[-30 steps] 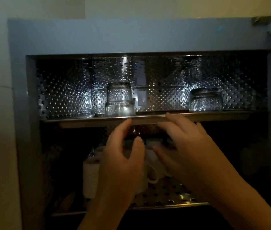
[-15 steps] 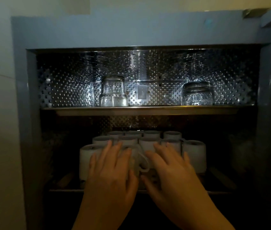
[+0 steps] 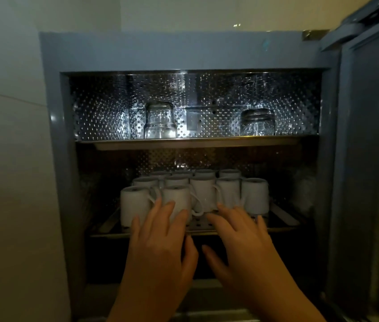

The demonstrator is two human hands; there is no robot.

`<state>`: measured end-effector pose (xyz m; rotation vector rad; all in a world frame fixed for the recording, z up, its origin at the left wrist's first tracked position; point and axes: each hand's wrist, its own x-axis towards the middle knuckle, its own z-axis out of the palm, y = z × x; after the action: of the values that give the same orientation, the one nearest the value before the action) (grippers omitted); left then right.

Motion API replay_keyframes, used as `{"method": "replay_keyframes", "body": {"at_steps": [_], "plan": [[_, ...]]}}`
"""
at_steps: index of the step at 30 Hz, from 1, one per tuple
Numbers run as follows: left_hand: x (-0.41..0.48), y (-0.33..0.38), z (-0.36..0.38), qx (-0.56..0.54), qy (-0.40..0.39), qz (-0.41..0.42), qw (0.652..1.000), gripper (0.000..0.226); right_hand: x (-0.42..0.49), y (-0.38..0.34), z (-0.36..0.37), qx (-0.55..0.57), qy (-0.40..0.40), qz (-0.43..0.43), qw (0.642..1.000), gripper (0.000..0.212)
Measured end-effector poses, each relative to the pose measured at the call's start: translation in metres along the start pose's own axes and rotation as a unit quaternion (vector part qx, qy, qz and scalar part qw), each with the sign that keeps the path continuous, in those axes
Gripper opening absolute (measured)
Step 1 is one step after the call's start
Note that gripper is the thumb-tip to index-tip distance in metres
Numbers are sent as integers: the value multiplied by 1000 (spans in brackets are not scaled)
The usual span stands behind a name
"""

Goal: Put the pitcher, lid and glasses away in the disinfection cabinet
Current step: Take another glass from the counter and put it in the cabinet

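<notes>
Glasses (image 3: 160, 122): two on the top shelf (image 3: 207, 144); left hand (image 3: 160, 242) and right hand (image 3: 242, 240) spread, empty.

Upper shelf (image 3: 195, 144): the left glass (image 3: 160, 122) and right glass (image 3: 257, 123) stand inverted and well apart, with open room between them and at the far left.
Lower rack (image 3: 283, 219): rows of white mugs (image 3: 254, 196) fill the middle; bare strips show at both ends.
Rack front: the left hand (image 3: 160, 242) and right hand (image 3: 242, 235), fingers extended, occupy the opening before the mugs.
Right flank: the open door (image 3: 369, 159) bounds the approach.
</notes>
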<state>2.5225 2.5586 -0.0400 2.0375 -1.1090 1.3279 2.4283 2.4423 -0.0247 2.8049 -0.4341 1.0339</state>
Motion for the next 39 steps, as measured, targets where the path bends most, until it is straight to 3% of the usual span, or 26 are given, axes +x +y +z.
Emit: {"method": "replay_keyframes", "body": {"at_steps": [5,16,32,39], "plan": [[-23,6,-28,-6,-12,6,1000,45,-34,-23,-26,69,-44,31,996,54],[-69,56,-71,-104,-60,7,993,47,-114,-33,-71,38,-99,92,990,57],[-99,156,-113,-189,-97,39,976,48,-211,8,-120,49,-26,121,991,45],[-111,206,-135,-251,-131,54,957,50,-256,23,-153,23,-51,163,985,49]]}}
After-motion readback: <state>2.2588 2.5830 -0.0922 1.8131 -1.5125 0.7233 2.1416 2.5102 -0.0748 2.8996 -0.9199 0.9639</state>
